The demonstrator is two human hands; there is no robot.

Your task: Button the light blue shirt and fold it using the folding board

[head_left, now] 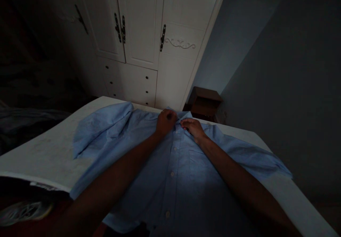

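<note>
A light blue button-up shirt (149, 166) lies front side up on a white surface, its collar at the far edge and its sleeves spread to both sides. Several pale buttons run down its front placket, and a chest pocket shows on the right half. At the collar, my left hand (166, 120) is closed, its fingers pinching the cloth by the top of the placket. Just right of it my right hand (193, 127) also has its fingers pinched on the collar's edge. Whatever small part sits between the fingertips is hidden.
Under the shirt is the white padded board or table (39, 148). Beyond it stands a white wardrobe (141, 24) with dark handles and drawers. A small brown cabinet (206, 100) is at the back right. A shoe (25, 212) shows at lower left.
</note>
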